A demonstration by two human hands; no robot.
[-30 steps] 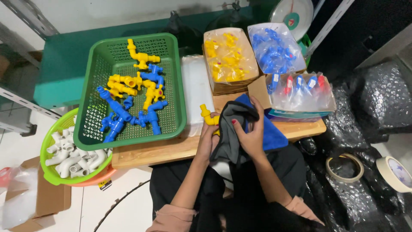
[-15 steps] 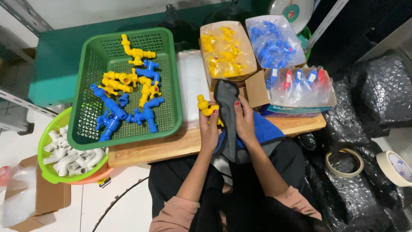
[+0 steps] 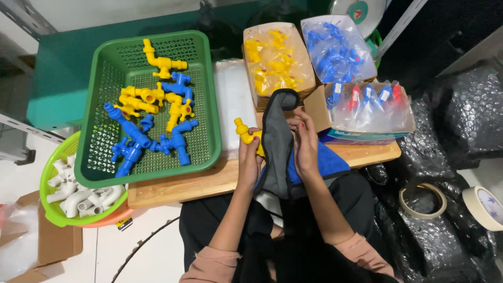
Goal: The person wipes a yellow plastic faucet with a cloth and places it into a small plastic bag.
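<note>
While the left hand (image 3: 249, 160) curls its fingers closed around a yellow tap (image 3: 247, 134) just right of the green basket (image 3: 207, 94), the right hand (image 3: 305, 141) presses a dark cloth (image 3: 279, 141) with loosely bent fingers, the cloth now draped lower than half a second ago.

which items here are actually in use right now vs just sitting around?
In use:
left hand holding yellow tap
right hand on grey cloth
blue cloth under the hands

Lying about:
green basket of yellow and blue taps
bagged taps in boxes
bowl of white fittings
tape rolls
</note>
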